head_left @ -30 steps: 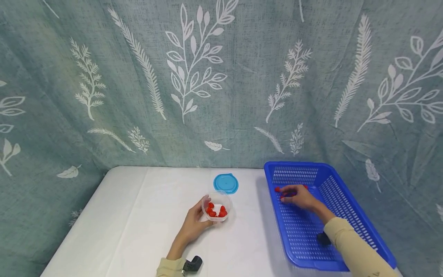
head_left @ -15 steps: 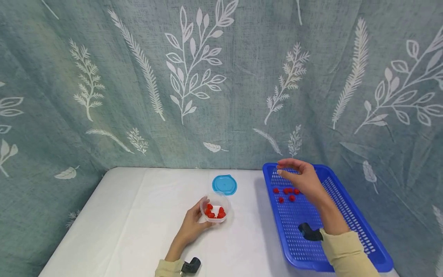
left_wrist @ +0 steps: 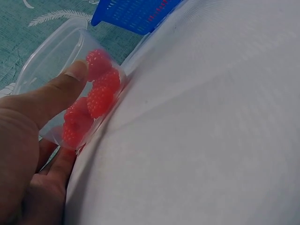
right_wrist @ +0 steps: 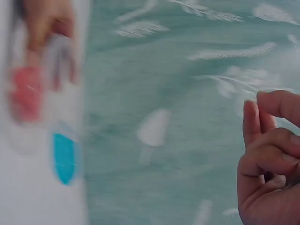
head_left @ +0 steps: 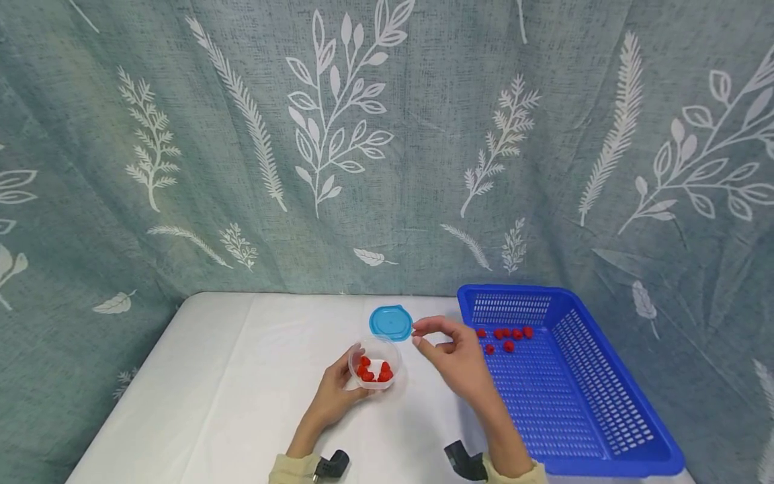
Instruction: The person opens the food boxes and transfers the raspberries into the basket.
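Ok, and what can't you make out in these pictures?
Right wrist view: red berries blur into one patch, uncountable.
Right hand: whether it holds anything; too small in the head view, screened by its own fingers in the right wrist view.
Left wrist view: blue basket, cut off by the top edge.

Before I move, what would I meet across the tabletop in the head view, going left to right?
Left hand → clear tub → right hand → blue basket.
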The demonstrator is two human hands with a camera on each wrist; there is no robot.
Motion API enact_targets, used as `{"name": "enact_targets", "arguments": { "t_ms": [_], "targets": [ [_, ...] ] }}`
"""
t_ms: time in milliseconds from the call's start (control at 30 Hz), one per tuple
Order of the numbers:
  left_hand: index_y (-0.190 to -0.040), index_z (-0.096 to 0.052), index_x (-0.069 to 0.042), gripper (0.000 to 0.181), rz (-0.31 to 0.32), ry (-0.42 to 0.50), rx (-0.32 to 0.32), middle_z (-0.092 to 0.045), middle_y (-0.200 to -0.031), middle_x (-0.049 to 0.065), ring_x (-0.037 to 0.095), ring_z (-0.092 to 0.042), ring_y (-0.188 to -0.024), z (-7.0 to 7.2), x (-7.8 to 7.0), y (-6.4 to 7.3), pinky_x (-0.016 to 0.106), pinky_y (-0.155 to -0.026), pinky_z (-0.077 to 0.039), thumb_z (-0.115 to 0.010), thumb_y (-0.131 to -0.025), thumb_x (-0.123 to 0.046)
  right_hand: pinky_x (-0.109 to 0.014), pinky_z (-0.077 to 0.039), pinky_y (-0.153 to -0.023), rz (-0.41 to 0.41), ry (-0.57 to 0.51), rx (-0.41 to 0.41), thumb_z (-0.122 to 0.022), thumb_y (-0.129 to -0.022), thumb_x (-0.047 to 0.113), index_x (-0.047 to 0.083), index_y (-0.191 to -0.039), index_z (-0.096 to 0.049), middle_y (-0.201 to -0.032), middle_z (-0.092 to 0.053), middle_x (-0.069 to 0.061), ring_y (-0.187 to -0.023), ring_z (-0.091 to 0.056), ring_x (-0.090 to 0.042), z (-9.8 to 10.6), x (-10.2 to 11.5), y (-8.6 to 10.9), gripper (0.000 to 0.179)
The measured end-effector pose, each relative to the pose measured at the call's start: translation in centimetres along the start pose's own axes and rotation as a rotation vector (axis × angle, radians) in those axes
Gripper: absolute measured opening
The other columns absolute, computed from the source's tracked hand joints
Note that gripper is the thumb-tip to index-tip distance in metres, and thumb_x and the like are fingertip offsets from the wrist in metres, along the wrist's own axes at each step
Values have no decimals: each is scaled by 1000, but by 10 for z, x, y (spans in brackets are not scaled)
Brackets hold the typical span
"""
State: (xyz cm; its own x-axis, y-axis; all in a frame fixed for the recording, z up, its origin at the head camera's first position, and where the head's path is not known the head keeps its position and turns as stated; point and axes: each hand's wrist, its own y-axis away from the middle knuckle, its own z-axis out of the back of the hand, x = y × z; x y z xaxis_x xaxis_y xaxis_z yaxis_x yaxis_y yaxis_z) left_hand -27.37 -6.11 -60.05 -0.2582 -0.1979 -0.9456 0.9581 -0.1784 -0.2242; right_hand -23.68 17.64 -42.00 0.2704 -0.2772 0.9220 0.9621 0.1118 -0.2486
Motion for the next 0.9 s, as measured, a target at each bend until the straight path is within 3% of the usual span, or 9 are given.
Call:
{"name": "enact_targets", "arguments": {
  "t_ms": [200, 300, 433, 533, 600, 900],
  "targets": [
    [-155, -41, -5, 88, -3, 53, -5, -54, -149, 16, 32, -45, -144, 1, 0, 1, 45, -118, -35, -86, -79, -7, -21, -56, -66, -55, 18, 13, -73, -92, 8, 12, -104, -77, -97, -76, -4, -94, -65, -13, -51, -55, 0, 13],
    [-155, -41, -5, 88, -7, 66, 3, -54, -149, 17, 32, -45, -144, 1, 1, 0, 44, -118, -34, -85, -79, -4, -23, -59, -71, -54, 50, 46, -72, -92, 7, 8, -105, -77, -96, -76, -5, -99, -68, -21, -65, -78, -3, 14],
    [-155, -40, -4, 88, -20, 76, 16, -52, -150, 19, 33, -44, -145, 1, 4, -1, 44, -119, -33, -85, -79, -4, -39, -60, -85, -23, 139, 89, -72, -90, 4, 2, -106, -76, -96, -76, -7, -101, -69, -27, -77, -99, -8, 16],
    [-156, -39, -5, 89, -18, 79, 20, -52, -150, 19, 33, -43, -146, 1, 5, -2, 43, -120, -31, -85, -79, -5, -54, -56, -94, -21, 184, 119, -71, -90, 3, -1, -106, -75, -98, -76, -9, -102, -69, -29, -82, -105, -11, 17],
    [-156, -39, -5, 89, -14, 83, 20, -52, -151, 19, 32, -42, -146, 1, 5, -2, 44, -121, -30, -86, -80, -6, -57, -55, -97, -41, 216, 141, -70, -91, 3, 0, -106, -75, -100, -76, -10, -102, -68, -29, -85, -105, -13, 16],
    [-156, -39, -5, 88, -24, 72, 27, -52, -151, 17, 31, -42, -146, 2, 4, -2, 43, -119, -32, -85, -80, -7, -48, -59, -95, -168, 388, 351, -67, -95, 10, 2, -112, -73, -111, -73, -12, -98, -66, -25, -90, -98, -26, 19]
  ]
}}
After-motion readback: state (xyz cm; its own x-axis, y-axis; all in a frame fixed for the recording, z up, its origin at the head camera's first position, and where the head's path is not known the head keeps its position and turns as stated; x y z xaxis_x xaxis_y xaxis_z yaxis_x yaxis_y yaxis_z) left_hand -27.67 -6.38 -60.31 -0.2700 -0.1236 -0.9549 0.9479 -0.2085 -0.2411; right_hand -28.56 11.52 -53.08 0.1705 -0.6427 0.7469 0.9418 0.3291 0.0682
